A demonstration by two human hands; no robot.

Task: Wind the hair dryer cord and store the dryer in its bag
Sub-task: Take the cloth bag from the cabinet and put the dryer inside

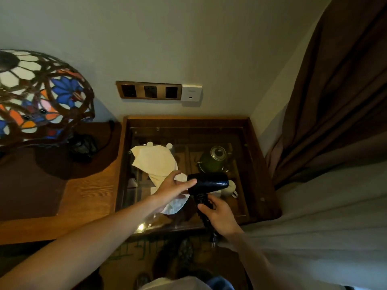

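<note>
1. The glossy black hair dryer (207, 182) hangs in the air above the glass-topped wooden counter (188, 122); its barrel lies about level, long axis running left to right, one end toward the brown curtain (339, 91), the other toward the stained-glass lamp (39, 95).
2. Its handle drops down from the barrel's lamp-side end, toward the person, with the black cord (206, 218) wound in coils around it.
3. The right hand (219, 216) sits below the barrel, on the near side, fingers curled closed around the cord-wrapped handle.
4. The black plug (214, 240) hangs below that hand.
5. The left hand (174, 188) lies on the lamp side of the dryer, fingers spread and loose, fingertips touching the barrel's rear end; it grips nothing.
6. The cream fabric bag (155, 162) lies flat on the glass, just beyond and beneath the left hand, on the lamp side of the dryer.
7. A green teapot with a glass lid (213, 161) and a white cup (230, 188) show under the glass, behind the dryer barrel.
</note>
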